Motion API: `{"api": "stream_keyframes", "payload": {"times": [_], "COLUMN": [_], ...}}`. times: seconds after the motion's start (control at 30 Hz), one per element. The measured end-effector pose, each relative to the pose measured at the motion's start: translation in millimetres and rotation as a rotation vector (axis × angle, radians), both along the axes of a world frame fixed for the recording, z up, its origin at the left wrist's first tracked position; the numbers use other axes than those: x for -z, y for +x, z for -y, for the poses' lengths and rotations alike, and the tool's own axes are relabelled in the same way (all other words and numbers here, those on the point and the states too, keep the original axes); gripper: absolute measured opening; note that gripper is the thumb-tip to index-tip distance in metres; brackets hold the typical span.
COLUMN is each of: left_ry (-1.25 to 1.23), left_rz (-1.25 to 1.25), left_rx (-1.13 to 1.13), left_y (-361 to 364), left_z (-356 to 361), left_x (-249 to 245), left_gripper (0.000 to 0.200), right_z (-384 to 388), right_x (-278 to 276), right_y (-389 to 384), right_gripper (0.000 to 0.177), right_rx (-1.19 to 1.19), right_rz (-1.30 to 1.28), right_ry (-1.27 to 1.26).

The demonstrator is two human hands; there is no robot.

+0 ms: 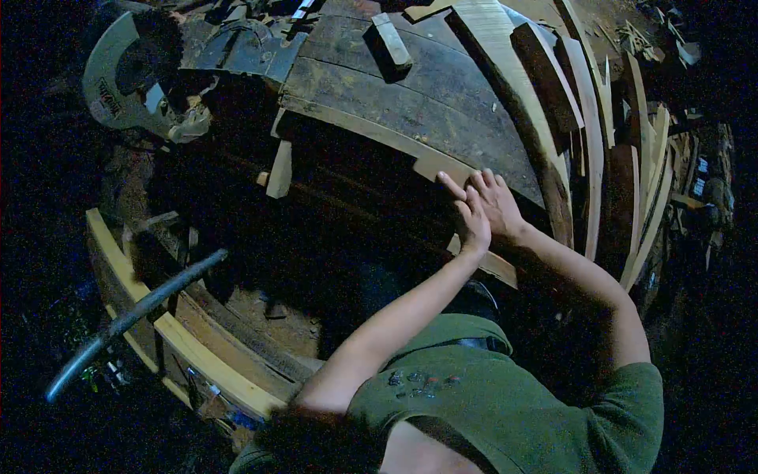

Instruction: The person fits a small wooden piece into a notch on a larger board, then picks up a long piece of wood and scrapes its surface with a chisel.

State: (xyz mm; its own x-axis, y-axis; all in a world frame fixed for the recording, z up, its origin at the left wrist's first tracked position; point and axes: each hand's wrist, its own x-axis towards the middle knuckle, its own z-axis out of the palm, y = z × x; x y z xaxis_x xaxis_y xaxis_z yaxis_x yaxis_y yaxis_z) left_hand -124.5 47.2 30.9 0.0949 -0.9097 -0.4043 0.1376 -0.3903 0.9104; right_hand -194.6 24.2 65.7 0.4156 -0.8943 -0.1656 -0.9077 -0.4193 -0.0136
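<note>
My left hand (472,225) is at the front edge of the wooden workbench, its index finger stretched out against a small flat piece of wood (433,165). Close behind it and overlapping it, my right hand (500,207) lies palm down, with its fingers bent over the same piece at the bench edge. Part of that piece is hidden under both hands, and its underside cannot be seen. On the dark plank top of the workbench (339,83) rests a short wooden block (392,41).
Long boards (517,79) lean or lie along the bench's right side. At the upper left is a machine with a curved guard (110,75). A metal pipe (138,316) crosses a curved wooden frame (209,363) at the lower left. Deep shadow covers the space below the bench.
</note>
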Motion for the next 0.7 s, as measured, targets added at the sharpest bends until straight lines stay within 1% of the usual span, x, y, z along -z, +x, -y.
{"api": "stream_keyframes", "payload": {"times": [0.07,0.1,0.13,0.2,0.27,0.3,0.33,0.37,0.4,0.47,0.53,0.57,0.6,0.63,0.67,0.7], "left_ry": [0.18,0.22,0.261,0.282,0.185,0.145,0.104,0.157,0.214,0.224,0.113,0.129,0.089,0.097,0.108,0.108], "left_rz": [-0.17,-0.199,-0.226,-0.129,-0.148,-0.173,-0.197,-0.113,-0.022,0.039,0.049,0.03,-0.045,-0.026,-0.003,0.066], "left_rx": [-0.09,-0.119,-0.149,-0.268,-0.337,-0.317,-0.295,-0.34,-0.381,-0.406,-0.318,-0.342,-0.371,-0.336,-0.306,-0.297], "left_y": [14.9,25.5,37.8,59.5,80.7,95.7,111.5,121.9,132.6,151.8,165.3,167.4,160.3,159.3,160.7,146.6], "left_z": [24.0,43.6,65.4,102.8,132.4,147.3,162.6,180.4,195.2,219.6,232.1,236.8,233.2,230.1,226.8,206.1], "left_x": [2.8,-6.7,-18.2,-19.4,-16.2,-11.6,-6.9,-14.5,-24.0,-27.4,-29.8,-25.2,-29.8,-22.2,-14.1,-14.6], "left_gripper": [0.058,0.06,0.063,0.05,0.049,0.05,0.052,0.052,0.052,0.051,0.049,0.053,0.051,0.053,0.054,0.057], "right_z": [30.3,47.7,65.4,102.9,131.6,146.4,162.1,176.4,187.3,213.3,226.7,224.2,217.1,216.0,212.7,205.0], "right_x": [-0.8,0.9,6.8,12.2,22.4,20.3,27.1,37.1,19.6,43.8,33.7,26.0,13.2,5.6,17.8,36.6], "right_y": [20.2,31.1,41.8,66.5,89.5,102.6,115.8,129.8,142.3,165.3,177.6,178.4,175.7,170.5,166.5,163.1], "right_gripper": [0.03,0.029,0.027,0.028,0.027,0.028,0.028,0.031,0.032,0.031,0.035,0.035,0.036,0.037,0.037,0.037], "right_rx": [-0.009,-0.008,-0.064,-0.064,-0.088,-0.084,-0.097,-0.104,-0.086,-0.064,-0.042,-0.021,-0.031,-0.044,-0.044,-0.048], "right_rz": [0.019,0.078,0.059,0.166,0.214,0.23,0.244,0.205,0.165,0.216,0.205,0.214,0.201,0.185,0.158,0.13], "right_ry": [-0.024,0.0,-0.125,-0.08,-0.197,-0.136,-0.177,-0.235,-0.172,-0.232,-0.112,-0.129,-0.073,-0.026,-0.079,-0.12]}}
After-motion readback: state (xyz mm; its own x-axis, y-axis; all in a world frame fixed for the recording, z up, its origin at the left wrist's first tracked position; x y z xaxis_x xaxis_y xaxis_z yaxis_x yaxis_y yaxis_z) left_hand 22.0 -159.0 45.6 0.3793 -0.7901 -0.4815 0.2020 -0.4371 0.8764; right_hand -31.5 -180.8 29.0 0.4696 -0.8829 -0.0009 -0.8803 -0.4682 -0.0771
